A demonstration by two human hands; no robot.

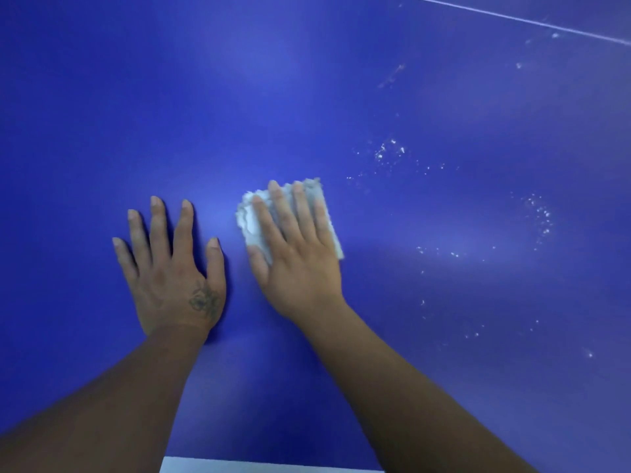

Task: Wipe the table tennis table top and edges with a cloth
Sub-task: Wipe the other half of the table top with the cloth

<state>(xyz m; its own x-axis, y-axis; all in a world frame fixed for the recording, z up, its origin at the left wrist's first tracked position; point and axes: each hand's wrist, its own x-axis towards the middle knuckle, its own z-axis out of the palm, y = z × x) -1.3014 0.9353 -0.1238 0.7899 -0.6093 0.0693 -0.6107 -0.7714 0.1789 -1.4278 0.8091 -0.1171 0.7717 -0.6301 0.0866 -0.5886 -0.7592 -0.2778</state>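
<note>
Head view only. A small pale grey-white fluffy cloth [252, 224], folded to a pad, is pressed flat onto the glossy blue table tennis table top [307, 80] by the right hand [297, 264]. Its fingers [277, 206] are laid straight and spread over the cloth, with the thumb at the cloth's left edge. Nothing is curled round it, so it is pinned by pressure, not grasped. Most of the pad is covered by the hand, so no long axis can be read.

The left hand [170, 274] is laid flat on bare blue surface just left of the cloth, apart from it. Its fingers are straight and spread, and nothing is held. It is judged to be a brace.

Key relation: dirt is seen to the right of the cloth only.
- A cluster of white specks [389, 151] lies beyond and right of the cloth, near it.
- A second scatter [541, 213] lies well to the right.
- A faint smear [392, 75] and a thin white painted line [512, 18] lie far beyond and right.
- No specks are visible left of the cloth.

Judgement: the next stroke is best driven rightward and away, and the right hand is the nearer one. The edges are judged not yet done. A white edge strip [256, 467] is seen on the person's side of the cloth, between the forearms.
</note>
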